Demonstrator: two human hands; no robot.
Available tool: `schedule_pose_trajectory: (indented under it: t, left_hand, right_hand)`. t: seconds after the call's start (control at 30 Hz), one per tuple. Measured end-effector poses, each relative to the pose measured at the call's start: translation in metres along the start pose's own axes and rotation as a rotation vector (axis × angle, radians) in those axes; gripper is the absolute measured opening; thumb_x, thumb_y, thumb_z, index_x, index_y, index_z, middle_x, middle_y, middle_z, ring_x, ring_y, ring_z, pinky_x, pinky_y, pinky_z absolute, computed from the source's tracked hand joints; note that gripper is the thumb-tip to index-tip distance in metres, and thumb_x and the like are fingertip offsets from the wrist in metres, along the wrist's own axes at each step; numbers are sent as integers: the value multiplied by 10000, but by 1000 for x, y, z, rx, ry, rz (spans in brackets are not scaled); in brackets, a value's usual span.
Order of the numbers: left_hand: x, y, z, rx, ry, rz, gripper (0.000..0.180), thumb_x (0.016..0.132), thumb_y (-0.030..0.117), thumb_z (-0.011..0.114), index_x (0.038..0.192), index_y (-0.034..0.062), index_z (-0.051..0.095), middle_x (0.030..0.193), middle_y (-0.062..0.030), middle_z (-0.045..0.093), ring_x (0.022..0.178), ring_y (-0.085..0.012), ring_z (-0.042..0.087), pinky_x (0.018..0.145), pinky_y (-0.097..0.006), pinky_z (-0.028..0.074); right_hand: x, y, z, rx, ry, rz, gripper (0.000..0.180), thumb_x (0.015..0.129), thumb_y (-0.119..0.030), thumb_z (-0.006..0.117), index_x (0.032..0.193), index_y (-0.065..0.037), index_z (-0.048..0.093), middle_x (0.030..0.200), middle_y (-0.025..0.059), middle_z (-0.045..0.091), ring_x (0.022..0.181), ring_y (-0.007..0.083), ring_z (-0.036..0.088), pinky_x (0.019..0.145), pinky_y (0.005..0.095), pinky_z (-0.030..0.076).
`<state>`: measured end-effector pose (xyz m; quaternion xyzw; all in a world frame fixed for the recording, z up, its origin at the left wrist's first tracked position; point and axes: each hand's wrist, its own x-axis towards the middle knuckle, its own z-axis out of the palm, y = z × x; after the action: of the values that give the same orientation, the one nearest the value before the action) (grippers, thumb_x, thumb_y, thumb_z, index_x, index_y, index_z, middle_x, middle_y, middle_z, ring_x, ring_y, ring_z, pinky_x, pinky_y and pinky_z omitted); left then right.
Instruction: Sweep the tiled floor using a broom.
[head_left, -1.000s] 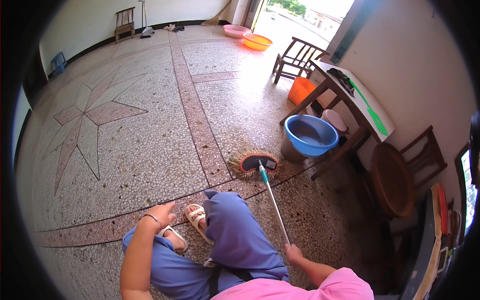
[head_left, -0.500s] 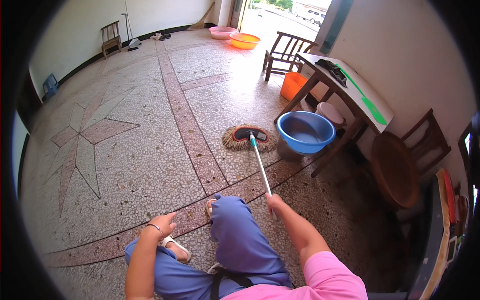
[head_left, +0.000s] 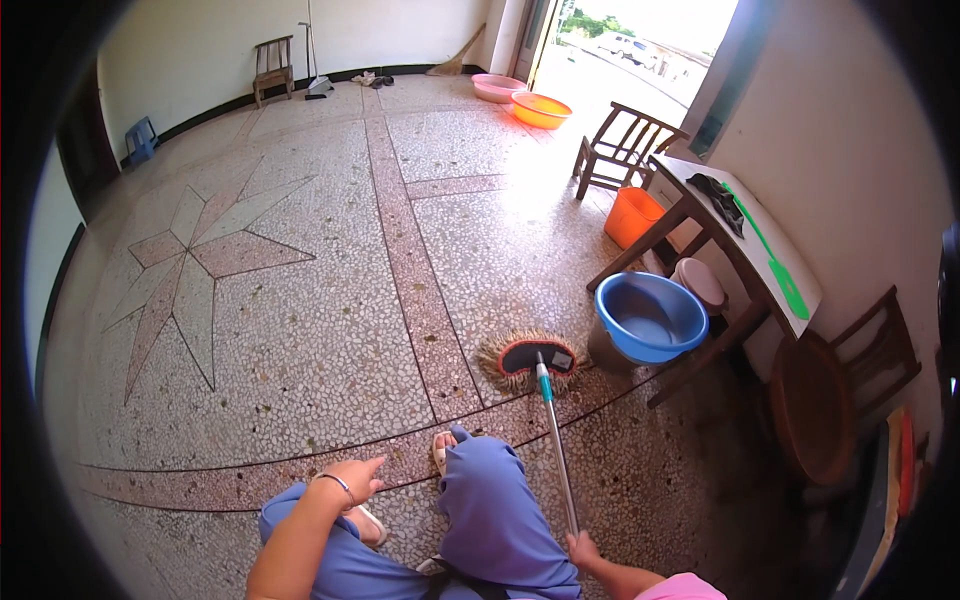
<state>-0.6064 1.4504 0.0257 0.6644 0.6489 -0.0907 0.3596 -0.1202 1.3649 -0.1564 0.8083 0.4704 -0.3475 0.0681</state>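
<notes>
In my right hand is the metal handle of a mop, gripped near its top end. The mop has a wide, dark head with an orange edge and a beige string fringe, lying flat on the speckled floor ahead of my feet. A teal collar joins its silver pole to the head. My left hand, with a bracelet at the wrist, hangs above my left leg and holds nothing; its fingers are partly stretched out. Just right of the mop head stands a blue basin on top of a darker container.
A wooden table on the right bears a green fly swatter and dark cloth. Around it are an orange bucket, a pink-lidded bucket and wooden chairs. Pink and orange basins stand by the open doorway.
The mop head has come nearer to my feet as my right hand drew the handle back toward me. My view has shifted, and my left hand still holds nothing.
</notes>
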Motion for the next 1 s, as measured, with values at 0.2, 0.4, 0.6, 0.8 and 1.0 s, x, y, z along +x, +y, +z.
schedule_pose_trajectory:
  t: [0.2,0.4,0.6,0.8,1.0]
  left_hand:
    - [-6,-2,-4,7,27,-5,484,832,300,517,1268,132,393,1014,-168,596,931,-338,560,798,-417,440]
    - [-16,-10,-4,-32,13,-96,469,826,288,521,1253,132,406,1014,-176,592,939,-341,553,795,-423,438]
    - [14,-3,-1,-23,61,-14,452,843,291,493,1253,122,405,1068,-166,574,995,-327,534,836,-417,426]
    - [6,-3,-2,-17,26,-31,464,833,288,502,1254,117,408,1083,-178,565,993,-333,536,832,-416,430]
    - [0,13,-10,-30,-9,-28,460,843,292,482,1268,136,400,1131,-156,549,1042,-307,521,855,-411,422]
  right_hand:
    - [21,-15,23,25,-5,-18,447,840,-374,507,985,44,445,925,289,569,899,429,554,772,464,438]
    - [101,-262,-69,291,-183,-77,400,823,-324,539,947,52,487,862,232,593,778,338,615,663,423,496]
    - [106,-358,-137,864,-322,-290,161,824,-127,492,800,15,420,576,92,467,429,186,475,362,327,405]
    - [-30,-369,-184,1311,-831,-25,101,866,-72,453,844,-15,373,658,49,416,524,129,434,455,259,416]
    - [-70,-329,-212,1434,-1088,96,77,860,-34,442,830,-10,376,674,43,414,533,101,423,445,239,389]
